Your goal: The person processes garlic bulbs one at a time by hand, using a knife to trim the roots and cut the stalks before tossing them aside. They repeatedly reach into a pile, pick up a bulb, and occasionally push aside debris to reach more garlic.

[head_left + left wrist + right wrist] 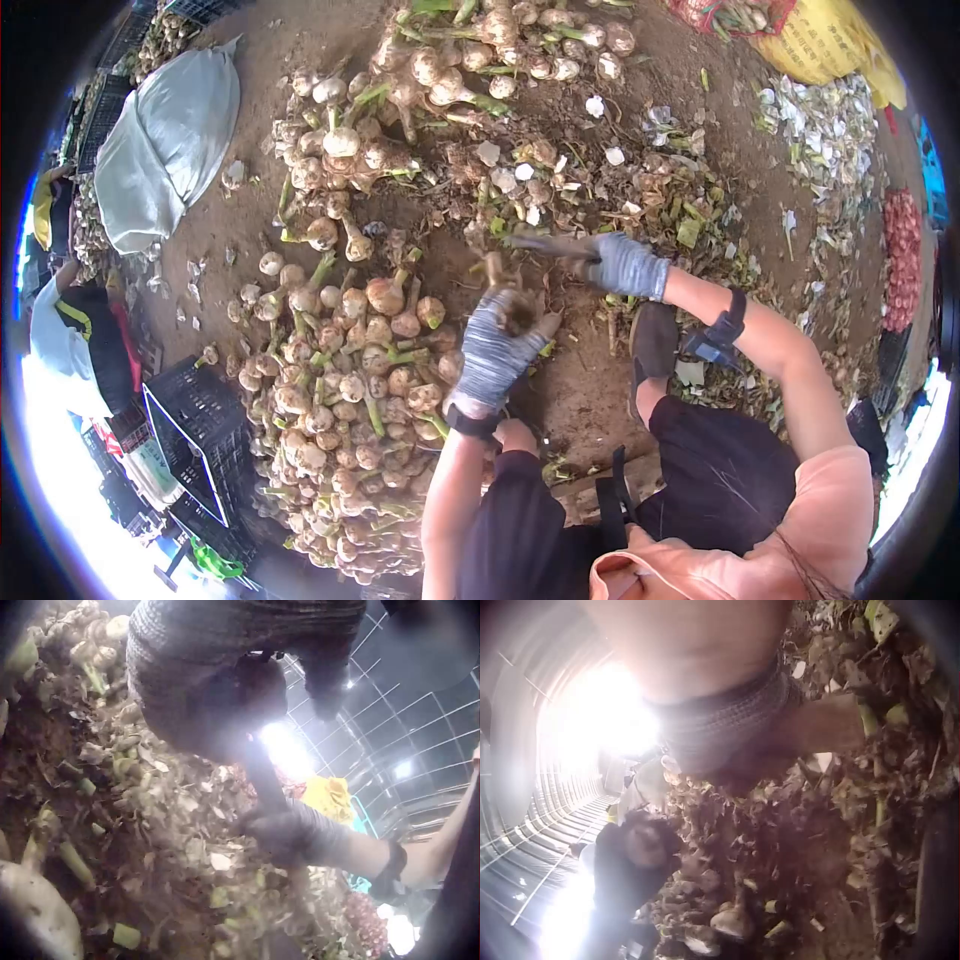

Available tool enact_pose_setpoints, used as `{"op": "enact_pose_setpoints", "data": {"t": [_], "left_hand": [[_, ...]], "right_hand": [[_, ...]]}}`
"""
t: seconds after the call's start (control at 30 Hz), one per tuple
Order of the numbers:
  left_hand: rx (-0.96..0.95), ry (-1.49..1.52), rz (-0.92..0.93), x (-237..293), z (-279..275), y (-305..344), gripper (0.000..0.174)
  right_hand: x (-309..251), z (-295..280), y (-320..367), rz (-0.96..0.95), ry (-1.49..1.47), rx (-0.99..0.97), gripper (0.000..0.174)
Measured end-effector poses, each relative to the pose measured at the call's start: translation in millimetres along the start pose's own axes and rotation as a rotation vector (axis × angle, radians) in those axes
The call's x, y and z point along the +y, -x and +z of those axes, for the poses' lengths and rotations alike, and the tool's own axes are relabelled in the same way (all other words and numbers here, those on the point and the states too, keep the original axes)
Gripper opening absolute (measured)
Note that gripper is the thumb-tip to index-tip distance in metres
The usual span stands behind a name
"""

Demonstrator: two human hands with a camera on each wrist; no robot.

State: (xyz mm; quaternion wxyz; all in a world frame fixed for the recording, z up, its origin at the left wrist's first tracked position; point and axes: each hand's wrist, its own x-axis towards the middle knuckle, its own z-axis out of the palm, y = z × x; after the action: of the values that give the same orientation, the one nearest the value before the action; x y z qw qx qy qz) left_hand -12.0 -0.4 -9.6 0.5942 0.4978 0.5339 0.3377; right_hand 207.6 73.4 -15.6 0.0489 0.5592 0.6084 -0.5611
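The person is sitting on the dirt floor (258, 112), the two gloved hands held slightly apart. The left hand (495, 352) is gripping a garlic bulb (516, 312) in front of the knees. The right hand (625, 266) is clutching a dark tool (545, 245), which is pointing towards the bulb. A garlic heap (340, 400) is lying just to the left.

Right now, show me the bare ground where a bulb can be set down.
Bare dirt lies between the grey sack and the garlic pile; a smaller patch sits between the left hand, holding a garlic bulb, and the shoe. Crowded: the trimmings beyond the right hand, gripping a tool, and the pile itself.
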Motion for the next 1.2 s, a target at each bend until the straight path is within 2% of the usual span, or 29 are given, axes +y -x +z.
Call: {"op": "enact_pose_setpoints", "data": {"t": [0.07, 0.1, 0.17, 0.2, 0.23, 0.3, 0.37, 0.43, 0.5, 0.53, 0.57, 0.6, 0.63, 0.67, 0.7, 0.77, 0.87, 0.9, 0.93, 0.97, 1.0, 1.03, 1.1, 1.2], "left_hand": [[-0.056, -0.316, 0.017, 10.7, 0.4, -6.7, 0.02], [-0.03, -0.354, 0.138, 13.5, 1.8, -11.1, 0.02], [0.018, -0.43, 0.376, 16.9, 3.0, -15.7, 0.018], [0.08, -0.378, 0.343, 12.9, 0.0, -12.3, 0.017], [0.103, -0.33, 0.366, 16.8, -7.3, -9.5, 0.016], [0.107, -0.064, 0.253, 26.9, -19.8, 0.9, 0.029], [0.369, -0.006, 0.361, 52.6, -31.1, 19.6, 0.025], [0.473, -0.312, 0.327, 66.7, -63.6, 48.4, 0.019], [0.427, -0.756, -0.175, 99.9, -104.6, 98.3, 0.017], [0.612, -0.843, -0.418, 104.1, -117.7, 121.1, 0.033], [0.772, -0.888, -0.682, 108.2, -130.8, 143.9, 0.05], [0.872, -0.939, -0.754, 106.5, -149.4, 158.4, 0.057], [0.843, -1.239, -0.679, 113.7, -154.0, 185.3, 0.056], [0.895, -1.278, -0.664, 122.2, -153.5, 189.1, 0.057], [0.93, -1.207, -0.649, 123.9, -153.3, 183.7, 0.057], [0.958, -0.992, -0.595, 126.4, -142.9, 171.2, 0.058], [0.834, -0.642, -0.43, 136.3, -120.8, 136.2, 0.059], [0.767, -0.485, -0.359, 140.0, -111.0, 121.9, 0.059], [0.695, -0.303, -0.283, 146.4, -101.9, 106.1, 0.06], [0.693, 0.087, -0.182, 146.8, -88.6, 86.1, 0.066], [0.705, 0.076, -0.18, 96.7, -93.6, 73.5, 0.06], [0.579, 0.098, 0.064, 51.5, -97.6, 65.5, 0.056], [0.456, 0.257, -0.03, 93.0, -74.0, 39.5, 0.054], [0.379, 0.524, -0.183, 124.4, -50.5, 9.5, 0.054]], "right_hand": [[-20.9, 6.2, -16.4, -0.158, 0.114, 0.003, 0.029], [-22.8, 6.7, -19.7, -0.231, 0.171, 0.0, 0.029], [23.0, 28.9, -39.6, -0.321, 0.201, 0.091, 0.031], [38.8, 29.6, -46.8, -0.379, 0.224, 0.151, 0.032], [40.8, 17.2, -44.5, -0.226, 0.326, 0.04, 0.033], [45.5, 1.0, -31.4, 0.11, 0.513, -0.183, 0.035], [28.9, -14.9, -33.7, 0.087, 0.298, -0.026, 0.036], [-19.9, -40.8, -35.4, 0.048, 0.115, 0.135, 0.035], [-26.6, -51.1, -82.4, -0.158, 0.033, 0.333, 0.031], [-30.3, -56.4, -105.7, -0.264, 0.008, 0.425, 0.029], [-52.4, -64.9, -116.4, -0.18, 0.073, 0.45, 0.028], [-73.9, -73.3, -127.7, -0.094, 0.136, 0.469, 0.027], [-76.7, -73.5, -152.3, -0.159, 0.222, 0.578, 0.024], [-72.8, -73.5, -180.5, -0.183, 0.366, 0.636, 0.023], [-72.4, -73.0, -198.7, -0.205, 0.513, 0.692, 0.025], [-66.4, -62.7, -214.7, -0.116, 0.149, 0.52, 0.029], [-53.2, -44.1, -226.9, -0.209, 0.628, 0.786, 0.023], [-64.5, -48.5, -215.9, -0.083, 0.374, 0.617, 0.015], [-66.1, -47.5, -206.9, -0.07, 0.418, 0.607, 0.015], [-67.6, -46.5, -197.9, -0.058, 0.462, 0.596, 0.02], [-62.0, -46.0, -195.1, -0.085, 0.45, 0.644, 0.02], [-50.6, -46.9, -199.9, -0.185, 0.414, 0.675, 0.025], [-50.3, -48.8, -187.1, -0.111, 0.301, 0.583, 0.026], [-58.3, -48.6, -133.6, -0.019, -0.168, 0.395, 0.026]]}}
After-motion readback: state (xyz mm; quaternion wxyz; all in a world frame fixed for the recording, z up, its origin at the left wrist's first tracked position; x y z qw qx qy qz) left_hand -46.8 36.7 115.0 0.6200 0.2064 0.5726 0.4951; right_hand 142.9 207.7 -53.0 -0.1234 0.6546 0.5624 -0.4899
